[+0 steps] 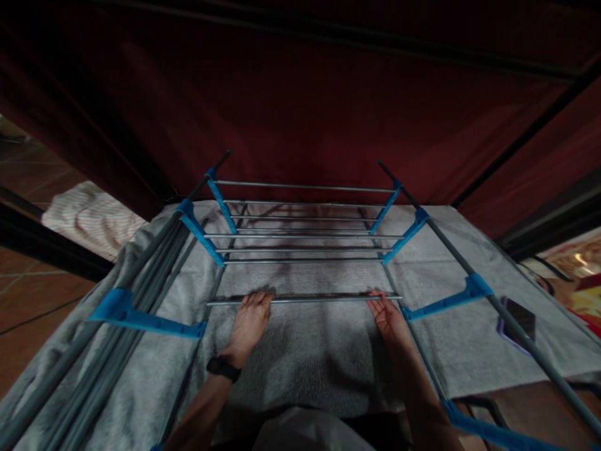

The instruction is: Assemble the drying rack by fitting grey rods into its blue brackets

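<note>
A folding drying rack (300,237) with grey metal rods and blue plastic joints stands over a grey towel-like cloth (305,351). Both hands hold one loose thin metal rod (310,299) level between two blue arms. My left hand (250,322), with a dark watch on the wrist, has its fingers curled on the rod near its left end. My right hand (387,316) grips the rod near its right end. The left end sits close to a blue arm (141,319), the right end close to another blue arm (451,300).
A dark red fabric wall (300,106) with black frame poles rises behind the rack. A bundle of grey rods (117,326) runs down the left side. A dark phone (519,316) lies on the cloth at right. Striped fabric (89,216) lies on the floor at left.
</note>
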Action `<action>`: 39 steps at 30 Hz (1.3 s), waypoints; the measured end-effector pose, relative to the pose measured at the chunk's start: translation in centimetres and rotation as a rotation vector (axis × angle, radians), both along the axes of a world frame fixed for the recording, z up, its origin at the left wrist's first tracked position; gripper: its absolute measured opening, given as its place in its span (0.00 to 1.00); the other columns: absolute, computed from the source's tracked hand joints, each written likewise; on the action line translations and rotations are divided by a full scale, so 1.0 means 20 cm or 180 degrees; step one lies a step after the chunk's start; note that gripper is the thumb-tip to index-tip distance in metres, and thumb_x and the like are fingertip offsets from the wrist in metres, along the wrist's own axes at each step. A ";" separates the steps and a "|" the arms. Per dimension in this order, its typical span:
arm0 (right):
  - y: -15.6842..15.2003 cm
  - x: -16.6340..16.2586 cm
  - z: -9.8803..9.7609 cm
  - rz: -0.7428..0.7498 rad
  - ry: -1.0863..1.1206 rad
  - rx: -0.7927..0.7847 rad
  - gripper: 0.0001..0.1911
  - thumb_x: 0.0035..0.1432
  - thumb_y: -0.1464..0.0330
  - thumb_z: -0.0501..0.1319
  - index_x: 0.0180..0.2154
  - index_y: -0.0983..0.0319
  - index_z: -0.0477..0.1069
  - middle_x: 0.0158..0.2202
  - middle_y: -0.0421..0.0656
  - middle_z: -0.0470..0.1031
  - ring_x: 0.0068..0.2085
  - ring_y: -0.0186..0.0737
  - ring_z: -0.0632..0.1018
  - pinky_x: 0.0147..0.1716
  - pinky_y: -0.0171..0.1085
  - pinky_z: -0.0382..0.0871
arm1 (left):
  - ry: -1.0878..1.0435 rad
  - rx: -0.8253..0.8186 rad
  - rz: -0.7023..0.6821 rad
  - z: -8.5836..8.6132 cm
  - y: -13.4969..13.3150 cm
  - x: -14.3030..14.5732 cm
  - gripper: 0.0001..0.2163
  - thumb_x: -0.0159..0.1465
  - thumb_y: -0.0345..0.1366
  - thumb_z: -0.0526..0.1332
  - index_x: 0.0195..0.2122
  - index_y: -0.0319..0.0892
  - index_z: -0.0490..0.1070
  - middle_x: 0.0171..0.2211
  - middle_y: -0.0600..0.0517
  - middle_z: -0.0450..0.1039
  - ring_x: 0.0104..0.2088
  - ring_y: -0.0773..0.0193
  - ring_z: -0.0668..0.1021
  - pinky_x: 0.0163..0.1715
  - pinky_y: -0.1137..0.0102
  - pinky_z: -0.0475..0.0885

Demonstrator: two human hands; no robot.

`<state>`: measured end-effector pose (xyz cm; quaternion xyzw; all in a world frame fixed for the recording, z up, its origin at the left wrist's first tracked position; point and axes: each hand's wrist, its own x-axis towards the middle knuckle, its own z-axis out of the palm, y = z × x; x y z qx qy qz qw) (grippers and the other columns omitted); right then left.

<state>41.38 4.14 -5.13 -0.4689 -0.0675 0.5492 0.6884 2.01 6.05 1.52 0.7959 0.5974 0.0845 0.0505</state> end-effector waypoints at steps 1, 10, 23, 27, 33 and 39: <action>0.00 0.00 0.00 -0.0003 -0.0019 -0.0007 0.10 0.53 0.67 0.70 0.40 0.57 0.79 0.39 0.41 0.84 0.53 0.40 0.81 0.64 0.44 0.69 | 0.0001 -0.0014 -0.0020 0.00 0.00 0.00 0.19 0.70 0.26 0.50 0.52 0.42 0.78 0.51 0.43 0.80 0.53 0.53 0.80 0.59 0.57 0.70; 0.00 0.00 0.01 -0.0005 -0.0049 0.0009 0.09 0.54 0.67 0.70 0.39 0.56 0.79 0.39 0.39 0.84 0.52 0.39 0.82 0.64 0.45 0.68 | -0.0067 -0.0062 -0.0286 -0.06 -0.01 0.04 0.16 0.73 0.34 0.50 0.53 0.45 0.77 0.51 0.45 0.81 0.53 0.54 0.80 0.61 0.57 0.69; 0.03 0.02 0.02 0.0002 -0.0125 0.0042 0.06 0.56 0.67 0.69 0.38 0.57 0.79 0.39 0.40 0.84 0.44 0.38 0.84 0.52 0.40 0.79 | -0.0446 0.0369 -0.0633 -0.23 -0.03 0.01 0.15 0.74 0.36 0.51 0.52 0.44 0.76 0.48 0.44 0.82 0.50 0.48 0.82 0.56 0.50 0.75; 0.07 0.02 0.05 0.0005 -0.0127 0.0235 0.07 0.56 0.67 0.70 0.39 0.57 0.78 0.39 0.40 0.84 0.43 0.36 0.84 0.49 0.36 0.79 | -0.0408 0.0453 -0.0644 -0.25 -0.02 0.00 0.15 0.75 0.38 0.51 0.53 0.45 0.75 0.50 0.45 0.82 0.51 0.49 0.82 0.57 0.51 0.74; 0.08 0.01 0.00 -0.0122 -0.0094 0.0257 0.06 0.55 0.67 0.71 0.36 0.58 0.78 0.39 0.41 0.84 0.43 0.35 0.84 0.50 0.36 0.79 | -0.0358 0.0473 -0.0621 -0.23 -0.02 0.01 0.15 0.74 0.36 0.51 0.53 0.44 0.76 0.47 0.44 0.82 0.48 0.50 0.82 0.54 0.54 0.74; 0.06 0.03 -0.04 -0.0047 -0.0096 0.0263 0.09 0.53 0.64 0.73 0.36 0.58 0.78 0.40 0.41 0.84 0.44 0.35 0.84 0.51 0.36 0.79 | -0.0219 0.0634 -0.0372 -0.21 -0.02 0.00 0.15 0.74 0.32 0.51 0.51 0.43 0.77 0.44 0.44 0.82 0.46 0.52 0.82 0.52 0.57 0.73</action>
